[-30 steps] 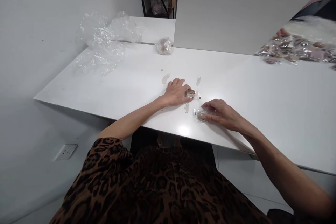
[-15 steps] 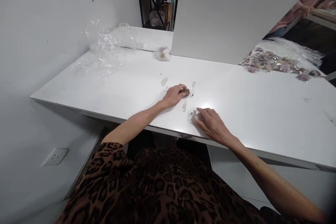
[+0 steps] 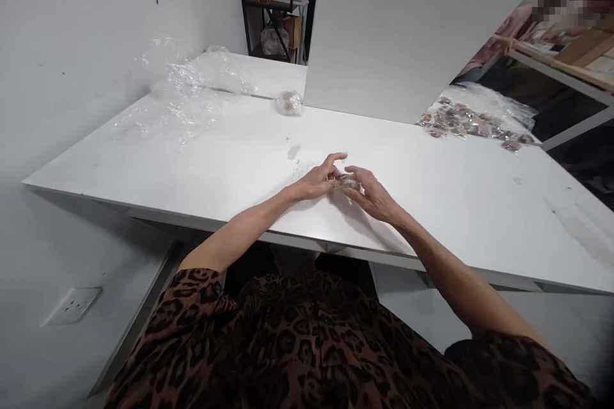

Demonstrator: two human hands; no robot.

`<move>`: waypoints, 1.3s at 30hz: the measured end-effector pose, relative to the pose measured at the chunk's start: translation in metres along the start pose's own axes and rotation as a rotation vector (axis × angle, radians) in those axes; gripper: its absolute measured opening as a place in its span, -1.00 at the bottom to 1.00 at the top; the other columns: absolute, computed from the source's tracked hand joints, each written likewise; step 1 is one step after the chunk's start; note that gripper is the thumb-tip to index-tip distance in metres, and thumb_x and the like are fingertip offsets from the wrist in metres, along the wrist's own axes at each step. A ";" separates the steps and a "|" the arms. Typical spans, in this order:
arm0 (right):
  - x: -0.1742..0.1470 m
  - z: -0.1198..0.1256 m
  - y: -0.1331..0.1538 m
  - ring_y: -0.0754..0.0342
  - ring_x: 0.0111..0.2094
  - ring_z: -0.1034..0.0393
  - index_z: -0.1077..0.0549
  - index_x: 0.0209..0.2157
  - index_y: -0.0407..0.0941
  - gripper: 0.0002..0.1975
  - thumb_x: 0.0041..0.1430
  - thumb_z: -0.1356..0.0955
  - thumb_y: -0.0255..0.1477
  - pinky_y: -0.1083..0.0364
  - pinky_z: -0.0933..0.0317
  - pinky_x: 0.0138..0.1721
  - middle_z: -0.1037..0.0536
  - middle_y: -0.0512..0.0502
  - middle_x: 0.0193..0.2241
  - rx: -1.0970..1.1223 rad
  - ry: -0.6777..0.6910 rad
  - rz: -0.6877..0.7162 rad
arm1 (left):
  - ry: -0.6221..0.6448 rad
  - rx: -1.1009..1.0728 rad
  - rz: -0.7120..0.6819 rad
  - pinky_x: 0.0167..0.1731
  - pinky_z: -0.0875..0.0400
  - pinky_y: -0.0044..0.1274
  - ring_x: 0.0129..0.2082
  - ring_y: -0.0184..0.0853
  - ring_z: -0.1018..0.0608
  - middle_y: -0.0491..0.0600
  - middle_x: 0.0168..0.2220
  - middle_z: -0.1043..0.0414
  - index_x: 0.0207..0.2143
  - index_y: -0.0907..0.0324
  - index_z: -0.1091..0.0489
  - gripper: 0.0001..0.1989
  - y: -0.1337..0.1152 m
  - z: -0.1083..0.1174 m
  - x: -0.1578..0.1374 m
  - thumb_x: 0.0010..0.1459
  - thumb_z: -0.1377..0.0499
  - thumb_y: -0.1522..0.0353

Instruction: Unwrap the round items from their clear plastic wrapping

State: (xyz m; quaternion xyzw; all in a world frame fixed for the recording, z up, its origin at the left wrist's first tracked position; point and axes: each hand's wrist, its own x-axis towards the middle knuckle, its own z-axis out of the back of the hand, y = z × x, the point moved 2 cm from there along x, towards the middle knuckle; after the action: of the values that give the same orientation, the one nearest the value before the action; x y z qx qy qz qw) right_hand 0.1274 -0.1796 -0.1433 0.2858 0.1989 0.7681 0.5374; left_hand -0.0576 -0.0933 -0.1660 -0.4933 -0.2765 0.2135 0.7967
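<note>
R hand (image 3: 374, 196) closer to L hand (image 3: 315, 182)

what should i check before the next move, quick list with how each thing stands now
1. Right hand has hold of the packet: ok, it sits between thumb and fingers.
2. Left hand grips it too: cannot tell; its fingertips are at the packet's left end, but the grip is unclear.
3. Only one packet between the hands: cannot tell, fingers hide part of it.
4. Loose plastic away from the hands: ok, it lies at the left, by the wall.
5. Pile apart from the hands: ok, it is at the table's far edge, to the right.
6. Table free of marks: not ok, a grey mark shows beyond the left hand.
</note>
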 end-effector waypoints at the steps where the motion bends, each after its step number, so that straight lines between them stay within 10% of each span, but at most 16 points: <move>1: 0.002 -0.003 -0.002 -0.14 -0.05 -0.39 -0.34 -0.18 -0.05 -0.58 0.34 -0.30 0.05 -0.10 -0.26 -0.03 -0.53 -0.22 -0.07 0.073 0.005 -0.054 | 0.011 -0.018 -0.016 -0.13 -0.36 -0.48 -0.24 -0.37 -0.49 -0.09 -0.24 -0.48 0.40 0.16 -0.03 -0.27 0.001 0.001 0.000 0.20 -0.14 0.44; 10: -0.013 -0.002 -0.002 0.15 -0.40 -0.36 -0.52 -0.21 -0.16 -0.50 -0.07 -0.63 -0.15 0.13 -0.26 -0.38 -0.54 -0.04 -0.36 0.838 0.103 -0.474 | 0.059 -0.175 0.042 -0.17 -0.39 -0.49 -0.26 -0.38 -0.50 -0.03 -0.17 -0.50 0.39 0.14 -0.03 -0.25 -0.010 0.003 -0.004 0.24 -0.25 0.26; 16: -0.029 0.054 -0.060 0.15 -0.52 -0.37 -0.57 -0.26 -0.17 -0.68 0.03 -0.59 -0.28 0.19 -0.13 -0.66 -0.63 -0.15 -0.35 0.917 -0.304 -0.792 | -0.155 0.149 0.093 -0.20 -0.43 -0.51 -0.35 -0.44 -0.44 -0.02 -0.11 -0.49 0.31 0.13 -0.18 -0.47 -0.015 0.008 -0.008 0.32 -0.14 0.29; 23: -0.047 0.096 -0.116 0.18 -0.55 -0.39 -0.59 -0.23 -0.13 -0.67 -0.05 -0.62 -0.39 0.17 -0.25 -0.65 -0.67 -0.12 -0.27 0.982 -0.495 -0.771 | -0.246 0.593 -0.132 -0.32 -0.48 -0.48 -0.39 -0.38 -0.49 0.02 -0.10 -0.50 0.28 0.09 -0.22 -0.56 -0.011 0.007 -0.014 0.39 -0.01 0.39; 39: -0.057 0.090 -0.109 0.13 -0.50 -0.40 -0.55 -0.25 -0.11 -0.63 -0.07 -0.63 -0.28 0.14 -0.27 -0.58 -0.65 -0.12 -0.29 1.013 -0.375 -0.782 | -0.302 0.745 -0.267 -0.40 -0.50 -0.52 -0.46 -0.42 -0.51 0.02 -0.14 -0.56 0.24 0.14 -0.23 -0.62 -0.010 0.010 -0.015 0.41 0.01 0.43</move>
State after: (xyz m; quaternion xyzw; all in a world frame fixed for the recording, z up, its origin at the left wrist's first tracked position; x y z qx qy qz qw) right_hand 0.2790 -0.1956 -0.1547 0.5387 0.5273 0.2652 0.6012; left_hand -0.0745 -0.0997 -0.1570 -0.0944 -0.3557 0.2637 0.8916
